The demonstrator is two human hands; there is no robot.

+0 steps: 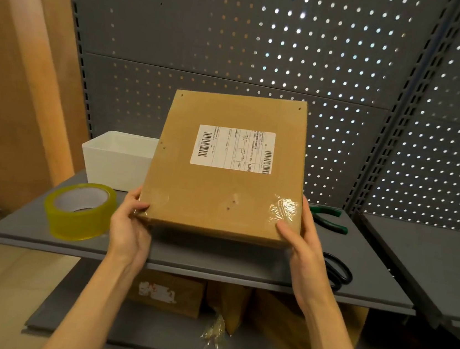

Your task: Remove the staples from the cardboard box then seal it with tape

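On your far left the roll of tape (81,211) sits on the grey shelf (212,262), near the front edge. It is yellow-green and stands on its side with the hole facing up. Just behind it is a white tub (118,157).

Your left hand (130,220) grips the near left corner of the cardboard box (229,168), thumb on top and fingers curled under. You hold the box up above the middle of the shelf, tilted so its top face looks at you. A white label (233,148) is stuck on that face, and a crinkly bit of old clear tape (284,210) sits by the near right corner. Your right hand (302,238) grips that corner the same way, thumb on the top face.

I think you are at the start: you are looking the box over to find the staples. Small dark spots show near the far corners and the left edge. They may be staples or holes; I cannot tell.

Next you likely need to set the box down flat and free one hand for a tool.

To the right lie green-handled pliers (330,220), and nearer you black scissors (338,271), partly hidden by your right arm. Nothing blocks the middle of the shelf. More cardboard boxes (170,293) sit on the shelf below.
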